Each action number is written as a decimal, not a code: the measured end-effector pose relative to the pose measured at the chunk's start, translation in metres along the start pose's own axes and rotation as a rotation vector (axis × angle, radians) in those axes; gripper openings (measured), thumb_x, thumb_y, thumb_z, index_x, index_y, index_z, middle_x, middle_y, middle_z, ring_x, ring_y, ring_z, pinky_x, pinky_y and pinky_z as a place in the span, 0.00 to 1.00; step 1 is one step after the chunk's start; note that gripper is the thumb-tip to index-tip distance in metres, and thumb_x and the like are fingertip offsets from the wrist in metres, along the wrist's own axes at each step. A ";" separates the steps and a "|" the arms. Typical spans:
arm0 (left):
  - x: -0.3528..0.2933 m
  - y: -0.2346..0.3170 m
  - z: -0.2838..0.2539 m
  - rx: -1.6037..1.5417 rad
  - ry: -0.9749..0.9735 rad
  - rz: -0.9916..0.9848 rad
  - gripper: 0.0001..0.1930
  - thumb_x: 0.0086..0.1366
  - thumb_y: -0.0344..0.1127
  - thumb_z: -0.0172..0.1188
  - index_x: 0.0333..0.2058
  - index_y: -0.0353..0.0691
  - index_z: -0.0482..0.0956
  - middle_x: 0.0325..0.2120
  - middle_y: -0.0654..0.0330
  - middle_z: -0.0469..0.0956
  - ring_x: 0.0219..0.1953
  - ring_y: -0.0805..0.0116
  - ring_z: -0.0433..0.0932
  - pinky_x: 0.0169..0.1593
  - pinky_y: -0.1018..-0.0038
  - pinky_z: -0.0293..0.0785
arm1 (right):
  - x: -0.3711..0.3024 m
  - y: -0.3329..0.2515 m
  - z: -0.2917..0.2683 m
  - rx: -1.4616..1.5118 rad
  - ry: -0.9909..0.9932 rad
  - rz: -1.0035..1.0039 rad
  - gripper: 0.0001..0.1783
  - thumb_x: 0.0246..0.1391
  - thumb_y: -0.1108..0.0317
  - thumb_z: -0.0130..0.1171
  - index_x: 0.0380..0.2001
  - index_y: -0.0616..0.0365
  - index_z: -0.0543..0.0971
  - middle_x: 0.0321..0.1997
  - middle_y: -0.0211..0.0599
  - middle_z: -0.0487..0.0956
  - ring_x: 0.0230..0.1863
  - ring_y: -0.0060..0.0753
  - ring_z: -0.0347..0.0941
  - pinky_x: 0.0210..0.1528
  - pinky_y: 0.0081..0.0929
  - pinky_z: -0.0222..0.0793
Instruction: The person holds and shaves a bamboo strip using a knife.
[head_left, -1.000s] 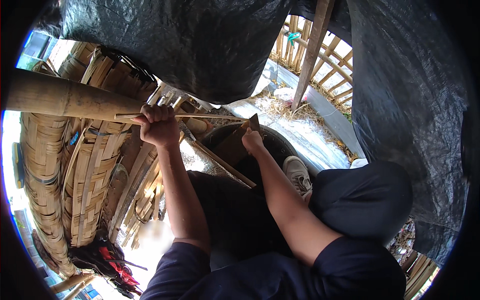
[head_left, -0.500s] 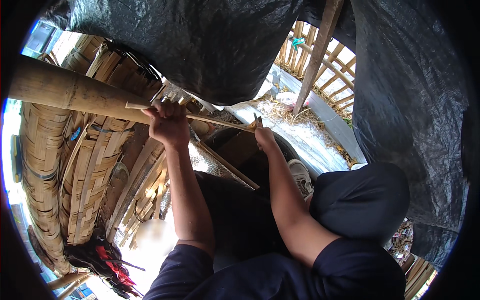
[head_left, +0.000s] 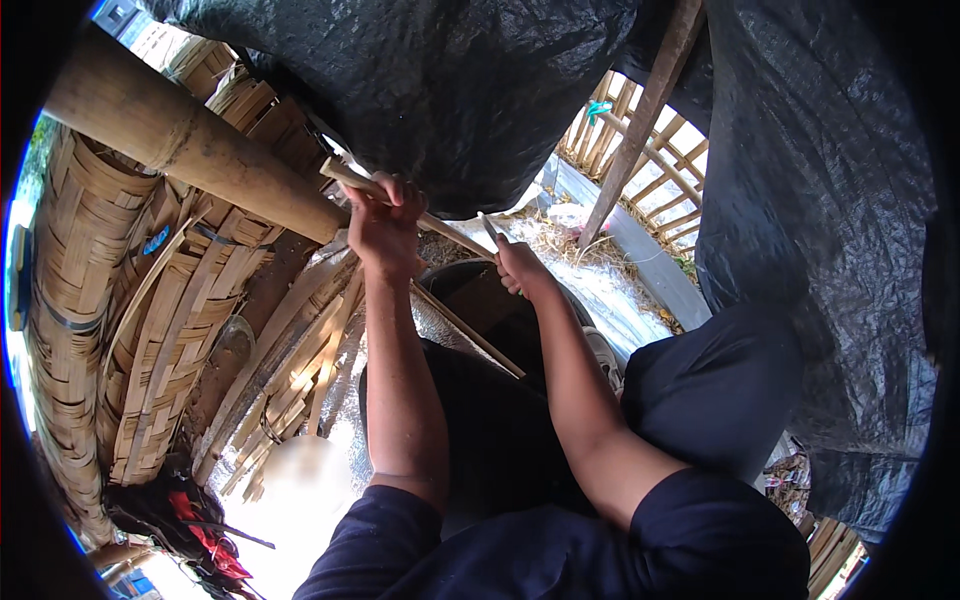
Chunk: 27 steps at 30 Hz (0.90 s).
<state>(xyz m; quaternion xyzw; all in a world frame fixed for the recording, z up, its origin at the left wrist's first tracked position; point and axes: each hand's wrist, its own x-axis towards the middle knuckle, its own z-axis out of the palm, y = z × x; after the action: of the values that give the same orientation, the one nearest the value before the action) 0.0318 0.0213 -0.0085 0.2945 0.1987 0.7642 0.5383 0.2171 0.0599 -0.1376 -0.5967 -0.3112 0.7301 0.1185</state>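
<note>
My left hand (head_left: 385, 228) is closed round a pale bamboo strip (head_left: 460, 238), whose cut end sticks out beyond the fist at upper left. The strip slants down to the right toward my right hand (head_left: 522, 268). That hand is closed on a knife (head_left: 488, 228), its short blade pointing up and left past the thumb. The handle is hidden in the fingers. At its lower end the strip meets my right hand near the blade; whether the edge touches it I cannot tell.
A thick bamboo pole (head_left: 200, 140) ends beside my left wrist. Woven bamboo panels (head_left: 90, 290) stand at left, near loose bamboo slats (head_left: 310, 390). Black plastic sheeting (head_left: 400, 100) hangs ahead and at right. A dark round container (head_left: 470, 283) lies below my hands. A wooden post (head_left: 650, 110) leans beyond.
My left hand has moved to the right and the strip's cut end now tilts higher. The knife in my right hand has turned, its blade now pointing more to the left.
</note>
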 end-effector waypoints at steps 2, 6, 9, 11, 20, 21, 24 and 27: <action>-0.002 -0.003 -0.002 0.034 0.034 -0.002 0.30 0.66 0.65 0.38 0.26 0.41 0.68 0.18 0.66 0.56 0.21 0.74 0.51 0.30 0.75 0.50 | -0.027 -0.017 0.013 -0.029 -0.002 0.007 0.22 0.63 0.45 0.44 0.22 0.49 0.64 0.12 0.17 0.53 0.09 0.14 0.44 0.12 0.19 0.39; -0.005 -0.002 -0.004 0.044 0.040 0.068 0.22 0.67 0.55 0.48 0.27 0.41 0.67 0.22 0.66 0.62 0.24 0.75 0.57 0.31 0.74 0.55 | -0.054 -0.034 0.026 -0.094 -0.136 -0.351 0.16 0.55 0.55 0.62 0.29 0.53 0.71 0.13 0.15 0.56 0.11 0.10 0.47 0.13 0.16 0.40; -0.003 -0.007 -0.012 0.022 0.032 0.101 0.18 0.66 0.51 0.52 0.28 0.42 0.67 0.26 0.65 0.64 0.28 0.74 0.62 0.34 0.74 0.59 | -0.050 -0.039 0.027 -0.044 -0.337 -0.373 0.23 0.52 0.51 0.65 0.41 0.57 0.75 0.14 0.15 0.56 0.12 0.10 0.48 0.14 0.16 0.41; -0.001 -0.010 -0.018 -0.037 0.066 0.138 0.14 0.66 0.47 0.54 0.30 0.42 0.68 0.28 0.65 0.67 0.32 0.72 0.66 0.37 0.74 0.63 | -0.045 -0.038 0.029 -0.041 -0.348 -0.392 0.24 0.51 0.50 0.65 0.40 0.58 0.75 0.14 0.15 0.56 0.12 0.10 0.48 0.14 0.16 0.41; 0.003 -0.009 -0.045 -0.110 0.189 0.144 0.12 0.66 0.43 0.54 0.34 0.40 0.70 0.31 0.62 0.69 0.33 0.70 0.69 0.38 0.74 0.65 | -0.036 -0.073 0.041 -0.373 -0.283 -0.401 0.22 0.52 0.48 0.64 0.35 0.58 0.79 0.12 0.18 0.61 0.10 0.13 0.50 0.15 0.19 0.42; 0.004 -0.009 -0.048 -0.146 0.193 0.138 0.12 0.66 0.43 0.54 0.35 0.40 0.69 0.31 0.62 0.69 0.33 0.70 0.68 0.38 0.74 0.65 | -0.031 -0.076 0.042 -0.375 -0.285 -0.403 0.22 0.52 0.48 0.64 0.35 0.58 0.79 0.12 0.18 0.61 0.10 0.13 0.50 0.15 0.19 0.42; 0.004 -0.005 -0.058 -0.173 0.205 0.137 0.11 0.68 0.45 0.50 0.38 0.45 0.64 0.32 0.63 0.65 0.31 0.70 0.65 0.39 0.75 0.65 | -0.031 -0.085 0.055 -0.565 -0.282 -0.444 0.15 0.55 0.55 0.61 0.36 0.56 0.81 0.21 0.24 0.77 0.22 0.16 0.63 0.27 0.19 0.58; 0.004 0.000 -0.064 -0.172 0.171 0.156 0.12 0.68 0.46 0.49 0.40 0.45 0.64 0.31 0.64 0.65 0.28 0.72 0.62 0.35 0.76 0.63 | -0.014 -0.086 0.058 -0.617 -0.285 -0.399 0.15 0.54 0.55 0.61 0.34 0.56 0.82 0.28 0.30 0.82 0.27 0.20 0.68 0.33 0.21 0.63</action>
<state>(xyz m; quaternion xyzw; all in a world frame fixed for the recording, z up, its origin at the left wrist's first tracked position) -0.0120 0.0258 -0.0552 0.1957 0.1541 0.8402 0.4817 0.1485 0.1011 -0.0698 -0.4246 -0.6393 0.6405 0.0290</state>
